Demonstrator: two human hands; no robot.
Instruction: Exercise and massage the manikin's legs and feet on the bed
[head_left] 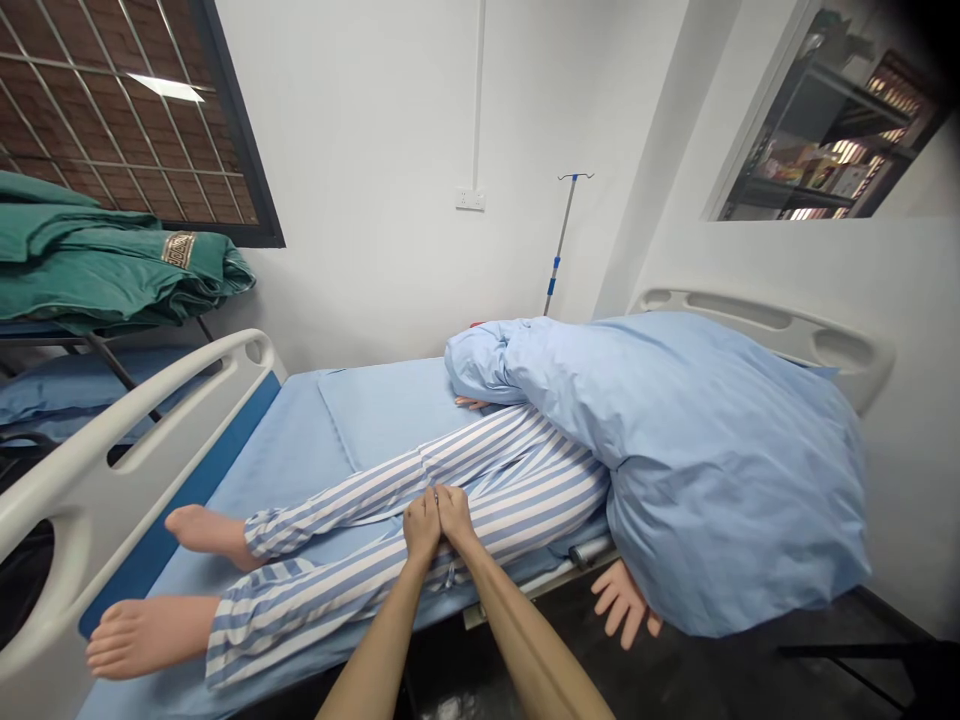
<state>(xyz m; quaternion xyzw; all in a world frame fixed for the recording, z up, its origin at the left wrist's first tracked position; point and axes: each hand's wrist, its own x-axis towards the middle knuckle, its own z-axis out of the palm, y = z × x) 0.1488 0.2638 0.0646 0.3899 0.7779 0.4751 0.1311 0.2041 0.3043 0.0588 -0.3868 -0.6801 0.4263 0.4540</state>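
Note:
My left hand (422, 524) and my right hand (455, 514) are side by side and touching, over the near thigh of a mannequin lying on a bed. Both are closed with the fingers curled down, and whatever lies inside them is hidden. Blue-and-white striped trousers (536, 500) cover the mannequin's legs. Its bare feet (154, 632) point to the left. A light blue quilt (720, 450) is bunched over its upper body and hides the head. From under the quilt one mannequin hand (626, 600) hangs past the near bed edge.
The bed has a pale footboard (161, 440) at left and a headboard (840, 350) at right. Behind it stands an IV pole (559, 255) near the wall. Folded green cloth (112, 265) lies on another bed at far left. A wall socket (470, 199) is above.

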